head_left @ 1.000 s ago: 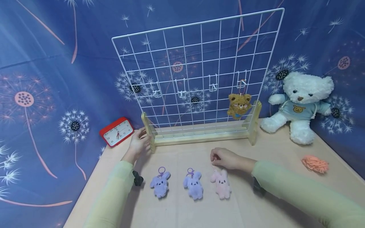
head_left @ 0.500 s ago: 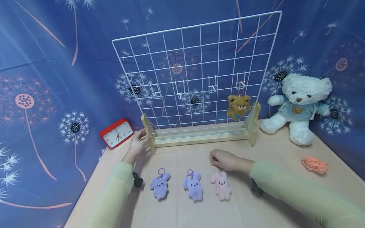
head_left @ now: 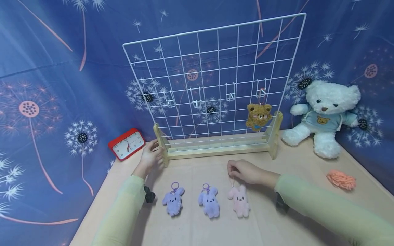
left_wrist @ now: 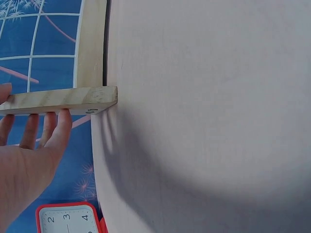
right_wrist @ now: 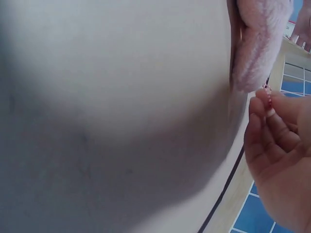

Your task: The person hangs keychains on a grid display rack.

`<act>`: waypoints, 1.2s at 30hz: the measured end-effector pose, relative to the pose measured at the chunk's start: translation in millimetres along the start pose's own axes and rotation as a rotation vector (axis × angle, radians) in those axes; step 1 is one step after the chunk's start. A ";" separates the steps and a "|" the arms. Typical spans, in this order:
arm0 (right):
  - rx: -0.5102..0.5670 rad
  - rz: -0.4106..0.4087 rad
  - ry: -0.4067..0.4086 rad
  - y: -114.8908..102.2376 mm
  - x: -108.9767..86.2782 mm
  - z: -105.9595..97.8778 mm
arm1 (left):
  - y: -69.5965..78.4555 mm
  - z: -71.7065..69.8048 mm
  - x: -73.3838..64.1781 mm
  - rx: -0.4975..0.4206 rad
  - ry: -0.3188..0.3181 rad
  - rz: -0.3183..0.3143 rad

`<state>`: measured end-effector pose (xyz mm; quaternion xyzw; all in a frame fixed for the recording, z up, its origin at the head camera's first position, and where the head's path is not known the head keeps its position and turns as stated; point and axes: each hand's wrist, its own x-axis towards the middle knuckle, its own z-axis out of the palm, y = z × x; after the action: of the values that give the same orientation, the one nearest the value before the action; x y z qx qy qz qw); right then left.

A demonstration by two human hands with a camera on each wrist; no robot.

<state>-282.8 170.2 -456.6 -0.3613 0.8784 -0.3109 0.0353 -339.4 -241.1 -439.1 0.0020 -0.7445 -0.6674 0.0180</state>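
Note:
My left hand (head_left: pixel 149 158) grips the upright wooden end piece (left_wrist: pixel 60 98) of the white wire grid rack (head_left: pixel 209 68), thumb on one side and fingers on the other. Between thumb and fingertips my right hand (head_left: pixel 246 171) pinches the thin strap (right_wrist: pixel 268 97) of a pink plush keychain (head_left: pixel 240 203), shaped like a rabbit. That plush lies on the table, its head toward the rack. To its left lie two purple plush keychains, a middle one (head_left: pixel 210 204) and a left one (head_left: pixel 173 202), each with a purple ring. A brown bear keychain (head_left: pixel 259 117) hangs from the rack's rightmost hook.
Three other white hooks, one of them the second from the right (head_left: pixel 230 95), sit on the grid. A red clock (head_left: pixel 127 145) stands left of the rack. On the right are a white teddy bear (head_left: pixel 326 112) in a blue top and a bundle of peach yarn (head_left: pixel 341 179).
The view shifts slightly. A little more of the strap shows between my right fingers and the pink plush keychain. My left hand stays on the wooden end piece.

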 end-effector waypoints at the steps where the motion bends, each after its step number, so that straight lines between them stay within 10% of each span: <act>1: 0.009 -0.001 0.008 0.1 -0.2 -0.2 | 0.3 0.1 -0.1 0.001 -0.002 -0.001; 36: 0.145 -0.059 0.108 -21.6 -0.8 -41.1 | 0.9 1.5 -1.2 -0.006 -0.003 0.002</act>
<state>-280.7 180.3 -411.4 -0.3661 0.8433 -0.3935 0.0047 -338.3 -239.4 -438.4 0.0004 -0.7427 -0.6694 0.0175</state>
